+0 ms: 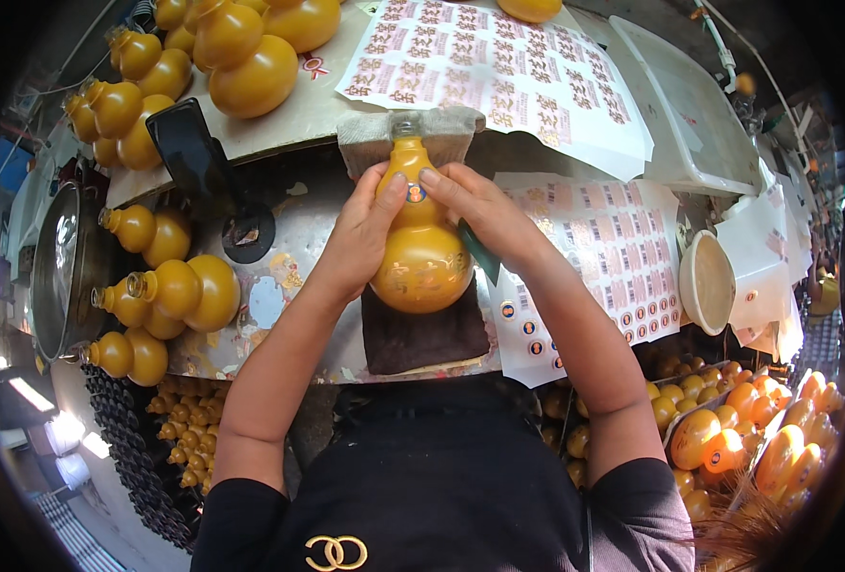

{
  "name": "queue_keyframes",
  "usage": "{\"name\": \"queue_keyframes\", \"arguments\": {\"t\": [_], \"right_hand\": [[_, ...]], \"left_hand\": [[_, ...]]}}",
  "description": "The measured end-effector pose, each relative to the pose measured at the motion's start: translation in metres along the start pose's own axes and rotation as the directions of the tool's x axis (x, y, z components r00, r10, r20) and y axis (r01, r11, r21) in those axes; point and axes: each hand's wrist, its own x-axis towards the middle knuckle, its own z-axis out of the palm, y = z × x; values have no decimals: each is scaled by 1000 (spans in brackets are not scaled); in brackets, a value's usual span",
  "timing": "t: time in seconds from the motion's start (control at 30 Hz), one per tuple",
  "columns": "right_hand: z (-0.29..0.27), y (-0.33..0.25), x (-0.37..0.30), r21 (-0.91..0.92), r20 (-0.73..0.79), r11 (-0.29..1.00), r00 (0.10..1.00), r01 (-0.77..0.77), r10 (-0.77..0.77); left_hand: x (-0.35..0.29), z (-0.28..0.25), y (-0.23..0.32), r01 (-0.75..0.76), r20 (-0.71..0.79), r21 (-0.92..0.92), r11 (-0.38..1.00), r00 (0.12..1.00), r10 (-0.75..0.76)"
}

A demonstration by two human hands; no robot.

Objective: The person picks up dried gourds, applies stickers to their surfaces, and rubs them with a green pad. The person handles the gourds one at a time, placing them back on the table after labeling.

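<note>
- We are holding a yellow gourd bottle (420, 255) with both hands in the middle of the worktable (317, 224).
- The gourd bottle is lying on a dark cloth (413, 341), and its neck is pointing away from us at a folded grey towel (409, 132).
- Our left hand (363, 234) is wrapping around the left side of the gourd bottle, with the thumb pressing near a small round sticker (415, 194) on its narrow part.
- Our right hand (479, 212) is gripping the right side, and its fingertips are touching the same spot.
- Sheets of stickers (613, 257) are lying just right of the gourd bottle.
- More yellow gourds (170, 296) are sitting to its left.
- A black scraper (203, 172) is lying up and left of the gourd bottle.
</note>
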Motion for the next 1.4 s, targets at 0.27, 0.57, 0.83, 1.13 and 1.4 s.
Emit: {"name": "queue_keyframes", "arguments": {"t": [0.27,0.57,0.83,1.13,1.4], "right_hand": [[-2,2,-1,7,25,999,999,32,-32],[-3,11,0,-158,20,979,991,130,-129],[-6,8,-4,-142,64,983,992,114,-106],[-7,10,-6,-8,84,994,990,111,-110],[2,-4,4,-347,-48,938,998,13,-32]], "left_hand": [[-1,-3,-5,-22,15,-17,1000,1000,23],[-1,-6,1,27,20,99,995,999,-29],[-2,-10,-4,-19,56,93,995,998,14],[-1,-12,-5,23,83,-104,994,996,-15],[2,5,8,46,-62,56,997,997,-43]]}}
